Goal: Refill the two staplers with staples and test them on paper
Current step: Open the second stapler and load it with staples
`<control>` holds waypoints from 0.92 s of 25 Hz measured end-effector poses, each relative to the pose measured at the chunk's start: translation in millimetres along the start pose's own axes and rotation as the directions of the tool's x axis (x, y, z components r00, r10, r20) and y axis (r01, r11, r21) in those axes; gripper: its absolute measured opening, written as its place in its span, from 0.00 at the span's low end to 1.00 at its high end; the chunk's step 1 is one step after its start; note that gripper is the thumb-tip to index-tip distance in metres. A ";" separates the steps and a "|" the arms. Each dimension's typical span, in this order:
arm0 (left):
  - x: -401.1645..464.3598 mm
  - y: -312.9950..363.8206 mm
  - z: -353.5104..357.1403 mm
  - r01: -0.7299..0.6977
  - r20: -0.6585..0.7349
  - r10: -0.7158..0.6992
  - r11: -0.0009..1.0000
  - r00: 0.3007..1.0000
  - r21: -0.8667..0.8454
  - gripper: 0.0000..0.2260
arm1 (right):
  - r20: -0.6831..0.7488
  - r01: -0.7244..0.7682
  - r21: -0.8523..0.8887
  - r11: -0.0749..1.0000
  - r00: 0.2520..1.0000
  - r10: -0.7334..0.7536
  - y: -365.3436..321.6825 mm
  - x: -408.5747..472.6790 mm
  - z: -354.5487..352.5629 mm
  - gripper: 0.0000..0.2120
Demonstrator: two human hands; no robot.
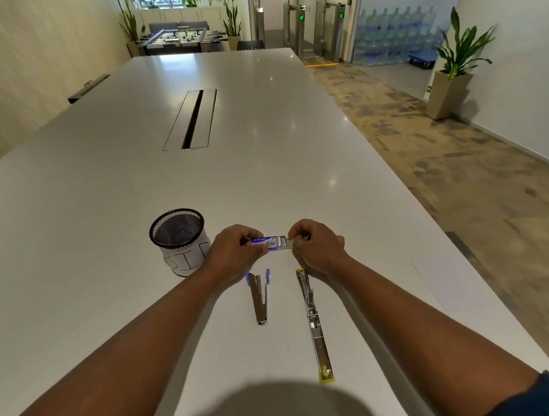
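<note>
A rounded dark shadow [264, 404] falls on the near edge of the long, glossy white table [106, 231], between the person's two bare forearms. Just short of the right hand [317, 245] lies a long chrome stapler with yellow-green tips [313, 321], swung fully open and flat on the tabletop. Short of the left hand [236, 248] lies a shorter chrome stapler with blue plastic ends [259, 297], opened in a narrow V. Both hands meet above the table on a small blue-and-white staple box [273, 242]: the left grips its body with curled fingers, the right pinches its end, where the inner tray shows. Just outward of the left hand stands a black wire-mesh cup wrapped in white paper [179, 239]. A white paper sheet [434, 283] lies outward of the right forearm. Beyond the hands a dark cable slot [193, 119] splits the tabletop; farther off are a foosball table [180, 40], potted plants [456, 58], stacked water bottles [393, 36] and mottled brown carpet [460, 160].
</note>
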State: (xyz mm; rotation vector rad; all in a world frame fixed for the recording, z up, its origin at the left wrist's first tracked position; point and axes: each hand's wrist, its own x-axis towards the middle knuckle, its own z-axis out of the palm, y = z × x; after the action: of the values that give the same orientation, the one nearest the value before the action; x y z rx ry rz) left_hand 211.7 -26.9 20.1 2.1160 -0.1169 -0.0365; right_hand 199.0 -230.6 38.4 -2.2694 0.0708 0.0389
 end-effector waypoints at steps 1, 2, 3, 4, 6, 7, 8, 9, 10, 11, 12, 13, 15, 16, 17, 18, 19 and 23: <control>0.3 -0.9 0.4 -0.007 -0.005 0.007 1.000 1.000 0.010 0.07 | -0.008 -0.014 -0.020 1.000 1.000 0.013 -0.3 0.7 0.1 0.10; 0.7 -1.5 0.8 -0.013 -0.008 0.013 1.000 1.000 0.015 0.07 | -0.019 -0.026 -0.044 0.999 0.999 0.026 -0.5 1.9 0.4 0.09; 1.2 -2.1 1.1 -0.017 -0.009 0.017 1.000 1.000 0.009 0.07 | -0.028 -0.037 -0.061 0.997 0.999 0.036 -0.9 3.6 0.9 0.08; 1.5 -2.5 1.1 -0.015 -0.011 0.015 1.000 1.000 -0.003 0.07 | -0.031 -0.048 -0.072 0.996 0.998 0.046 -1.6 5.4 1.8 0.09; 1.2 -2.8 1.1 -0.009 -0.016 0.008 1.000 1.000 -0.005 0.07 | -0.032 -0.070 -0.096 0.993 0.997 0.067 -3.2 8.6 5.0 0.13; 1.2 -2.8 1.1 -0.012 -0.017 0.012 1.000 1.000 0.005 0.07 | -0.034 -0.082 -0.106 0.991 0.996 0.079 -4.4 10.4 7.1 0.14; 1.2 -2.8 1.6 -0.015 -0.017 0.016 1.000 1.000 0.011 0.07 | -0.039 -0.097 -0.109 0.989 0.995 0.093 -5.7 11.6 8.9 0.15; 1.3 -2.7 1.9 -0.017 -0.018 0.017 1.000 1.000 0.013 0.07 | -0.048 -0.113 -0.108 0.988 0.993 0.108 -7.2 12.9 10.7 0.15; 1.6 -2.4 2.3 -0.017 -0.021 0.017 1.000 1.000 0.014 0.07 | -0.063 -0.129 -0.105 0.986 0.990 0.123 -8.6 13.6 11.8 0.15; 1.8 -2.6 2.4 -0.015 -0.024 0.016 1.000 1.000 0.016 0.07 | -0.078 -0.140 -0.095 0.986 0.988 0.133 -9.8 13.7 12.2 0.14; 2.2 -3.1 2.8 -0.014 -0.027 0.015 1.000 1.000 0.020 0.08 | -0.087 -0.143 -0.075 0.987 0.987 0.136 -10.3 13.0 11.3 0.14; 2.6 -3.4 3.0 -0.015 -0.028 0.016 1.000 0.999 0.026 0.09 | -0.080 -0.132 -0.045 0.990 0.988 0.128 -9.4 11.9 9.1 0.13; 1.9 -2.6 2.8 -0.014 -0.029 0.015 1.000 0.999 0.026 0.09 | -0.009 -0.076 -0.004 0.997 0.997 0.076 -4.9 7.3 3.4 0.12; 1.5 -2.1 2.3 -0.013 -0.031 0.013 1.000 0.999 0.019 0.09 | 0.041 -0.041 -0.014 0.999 0.998 0.042 -3.2 3.7 0.8 0.11; 1.5 -1.8 2.0 -0.014 -0.031 0.015 1.000 0.999 0.018 0.08 | 0.076 -0.013 -0.036 0.999 0.997 0.016 -2.2 0.5 -0.9 0.10; 1.3 -1.4 1.8 -0.018 -0.030 0.019 1.000 0.999 0.024 0.08 | 0.088 0.005 -0.049 0.999 0.996 0.000 -1.5 -2.3 -2.3 0.10; 0.7 -0.7 1.6 -0.020 -0.029 0.021 0.999 0.999 0.032 0.08 | 0.081 0.013 -0.040 0.999 0.997 -0.010 -1.2 -3.4 -2.9 0.09; -1.2 1.0 0.9 -0.030 -0.032 0.031 0.999 0.999 0.044 0.10 | -0.006 -0.031 0.054 0.998 0.999 0.031 -2.4 0.7 -2.6 0.04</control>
State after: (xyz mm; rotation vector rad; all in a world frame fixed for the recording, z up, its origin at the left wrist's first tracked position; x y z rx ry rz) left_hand 210.4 -28.1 20.5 2.1567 -0.1311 0.0192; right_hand 199.8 -231.0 41.8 -2.2149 0.1096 0.0447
